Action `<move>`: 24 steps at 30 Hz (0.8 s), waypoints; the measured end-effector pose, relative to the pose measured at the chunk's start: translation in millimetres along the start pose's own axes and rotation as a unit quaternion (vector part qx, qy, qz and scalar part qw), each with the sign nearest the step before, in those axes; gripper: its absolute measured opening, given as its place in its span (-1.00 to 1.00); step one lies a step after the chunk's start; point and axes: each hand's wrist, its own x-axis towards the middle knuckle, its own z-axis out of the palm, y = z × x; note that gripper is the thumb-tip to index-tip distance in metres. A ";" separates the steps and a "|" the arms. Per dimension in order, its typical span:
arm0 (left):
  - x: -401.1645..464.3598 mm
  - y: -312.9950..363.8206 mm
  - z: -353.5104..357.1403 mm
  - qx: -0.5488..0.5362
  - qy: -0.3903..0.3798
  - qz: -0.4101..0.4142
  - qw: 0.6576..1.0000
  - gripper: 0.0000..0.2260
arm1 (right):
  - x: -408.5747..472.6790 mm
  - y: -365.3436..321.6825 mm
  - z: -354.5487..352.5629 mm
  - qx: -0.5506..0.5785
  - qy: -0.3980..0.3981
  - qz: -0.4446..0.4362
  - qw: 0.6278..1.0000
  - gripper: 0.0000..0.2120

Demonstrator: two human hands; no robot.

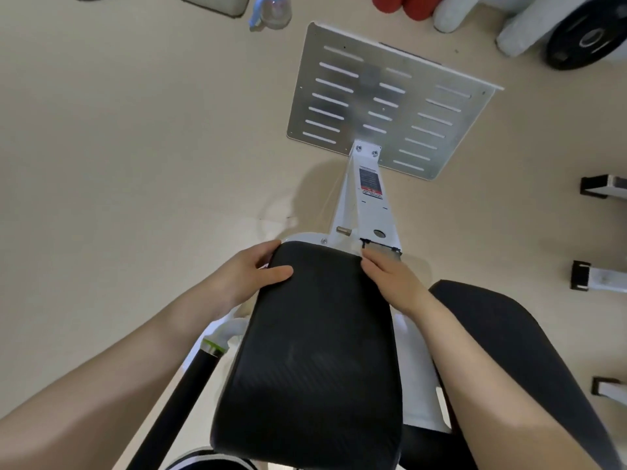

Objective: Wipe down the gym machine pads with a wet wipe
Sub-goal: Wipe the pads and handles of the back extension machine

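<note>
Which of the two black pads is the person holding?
The middle pad: the left hand and right hand grip its far corners. The right pad is untouched.

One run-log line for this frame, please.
left hand: grips pad top-left corner | right hand: on pad's top-right edge, fingers hidden | wipe: none seen | spray bottle: on floor, far

Right hand (386,276) fingertips hidden behind pad (312,351); wipe unseen.

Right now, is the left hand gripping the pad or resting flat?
Gripping: the left hand has its thumb on top of the black pad, fingers curled over its far corner.
</note>
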 end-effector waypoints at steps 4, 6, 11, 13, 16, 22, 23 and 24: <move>-2.2 7.5 6.2 0.044 0.052 -0.011 0.998 -0.58 | -15.9 11.2 17.5 0.281 0.029 0.081 0.956 -0.66; -4.6 15.5 9.1 0.123 0.100 -0.004 0.987 -0.46 | -21.2 -1.0 15.3 0.341 0.034 0.090 0.935 -0.69; -23.4 36.6 31.3 0.397 0.074 0.156 0.901 -0.57 | -73.1 7.8 23.9 0.404 0.047 0.052 0.912 -0.72; -35.8 43.4 51.0 0.435 0.016 0.194 0.879 -0.56 | -91.4 14.7 40.6 0.399 0.059 0.082 0.912 -0.67; -54.6 55.6 81.5 0.510 -0.095 0.229 0.824 -0.42 | -118.8 29.3 59.7 0.327 0.078 0.104 0.936 -0.64; -86.4 53.1 107.1 0.679 -0.136 0.302 0.656 -0.01 | -130.7 21.0 82.8 0.433 0.107 0.100 0.889 -0.46; -87.6 48.9 107.1 0.685 -0.128 0.317 0.644 -0.02 | -128.0 18.6 79.4 0.439 0.098 0.086 0.889 -0.43; -88.1 45.7 106.7 0.684 -0.122 0.324 0.642 -0.04 | -126.6 13.4 74.8 0.449 0.094 0.074 0.885 -0.45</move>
